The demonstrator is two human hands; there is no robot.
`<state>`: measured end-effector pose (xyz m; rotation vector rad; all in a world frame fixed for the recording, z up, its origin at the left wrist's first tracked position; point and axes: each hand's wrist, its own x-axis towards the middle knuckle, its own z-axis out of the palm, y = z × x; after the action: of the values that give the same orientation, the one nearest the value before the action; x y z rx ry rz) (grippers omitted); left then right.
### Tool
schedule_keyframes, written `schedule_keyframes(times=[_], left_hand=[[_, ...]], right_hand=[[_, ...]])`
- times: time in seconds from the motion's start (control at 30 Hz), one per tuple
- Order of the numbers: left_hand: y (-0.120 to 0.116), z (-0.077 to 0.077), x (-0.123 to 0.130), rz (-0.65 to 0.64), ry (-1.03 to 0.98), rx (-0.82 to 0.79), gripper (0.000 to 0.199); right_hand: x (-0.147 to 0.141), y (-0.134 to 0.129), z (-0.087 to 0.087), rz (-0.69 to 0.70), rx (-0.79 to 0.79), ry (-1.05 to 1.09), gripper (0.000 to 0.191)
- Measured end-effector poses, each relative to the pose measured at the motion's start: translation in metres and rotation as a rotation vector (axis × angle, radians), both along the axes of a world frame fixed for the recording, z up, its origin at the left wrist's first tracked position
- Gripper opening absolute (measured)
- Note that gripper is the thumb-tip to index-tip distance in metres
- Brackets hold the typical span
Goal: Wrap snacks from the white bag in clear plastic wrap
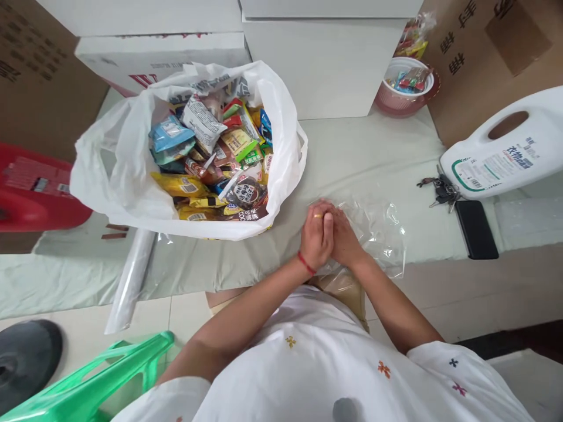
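On the table my left hand point(315, 237), with a gold ring and a red string at the wrist, is clasped together with my right hand point(346, 237). The fingers of both are closed against each other, and no object shows between them. Beneath and beside the hands spreads a thin clear plastic bag point(387, 234), crumpled, reaching over the table's front edge. To the left stands a white plastic bag point(288, 170), wide open and full of small snack packets point(202, 126) in many colours.
At the right are a white detergent jug point(505, 146), keys point(444, 190) and a black phone point(477, 230). A pink basket point(398, 106) holds packets at the back. A plastic roll point(129, 284) overhangs the front edge; a red container point(30, 199) and green stool point(109, 375) are left.
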<state>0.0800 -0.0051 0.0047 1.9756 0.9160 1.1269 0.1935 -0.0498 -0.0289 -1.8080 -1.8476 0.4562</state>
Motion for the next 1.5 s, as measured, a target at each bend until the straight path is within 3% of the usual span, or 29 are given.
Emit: schedule_keyframes(times=[0.07,0.17,0.27,0.37,0.47,0.6,0.63,0.7,0.8,1.0,1.07,1.17,1.23,1.33,1.4,1.5], left_hand=[[0.014,-0.019,0.014,0.006,0.14,0.006,0.045],[0.017,-0.034,0.012,-0.048,0.488,0.069,0.053],[0.013,-0.032,0.002,-0.076,0.745,0.122,0.057],[0.014,-0.028,-0.004,-0.057,0.884,0.117,0.064],[0.019,-0.028,-0.007,-0.045,0.937,0.105,0.068],[0.021,-0.029,-0.007,-0.057,0.923,0.106,0.071],[0.02,-0.029,-0.006,-0.069,0.913,0.113,0.071],[0.021,-0.029,-0.005,-0.098,0.889,0.131,0.071],[0.029,-0.029,-0.009,-0.099,0.862,0.138,0.068],[0.051,-0.035,-0.035,0.043,0.804,0.041,0.066],[0.05,-0.033,-0.04,0.077,0.736,0.029,0.066],[0.04,-0.024,-0.039,0.145,0.546,0.111,0.055],[0.033,-0.017,-0.033,0.069,0.391,0.216,0.038],[0.027,-0.011,-0.02,-0.239,0.296,0.294,0.025],[0.03,-0.014,-0.012,-0.379,0.39,0.278,0.029],[0.038,-0.022,-0.007,-0.46,0.606,0.263,0.04]], right_hand=[[0.011,-0.005,0.004,-0.112,0.07,0.184,0.057],[0.036,-0.019,0.013,-0.298,0.213,0.303,0.052],[0.061,-0.039,0.014,-0.397,0.235,0.107,0.051],[0.081,-0.06,0.004,-0.438,0.099,-0.151,0.054],[0.098,-0.077,-0.007,-0.506,-0.007,-0.282,0.055],[0.114,-0.073,0.001,-0.661,0.053,-0.31,0.059],[0.116,-0.065,0.006,-0.644,0.079,-0.306,0.06],[0.118,-0.046,0.014,-0.482,0.074,-0.304,0.06],[0.123,-0.018,0.015,-0.235,-0.053,-0.322,0.058],[0.16,-0.005,-0.005,-0.425,-0.095,-0.331,0.06],[0.165,-0.004,0.0,-0.447,-0.048,-0.294,0.061],[0.149,-0.003,0.026,-0.392,0.092,-0.257,0.06],[0.126,-0.007,0.046,-0.317,0.153,-0.245,0.055],[0.083,-0.026,0.061,-0.123,0.104,-0.202,0.044],[0.057,-0.046,0.055,0.053,0.045,-0.181,0.041],[0.031,-0.079,0.033,0.213,-0.012,-0.208,0.043]])
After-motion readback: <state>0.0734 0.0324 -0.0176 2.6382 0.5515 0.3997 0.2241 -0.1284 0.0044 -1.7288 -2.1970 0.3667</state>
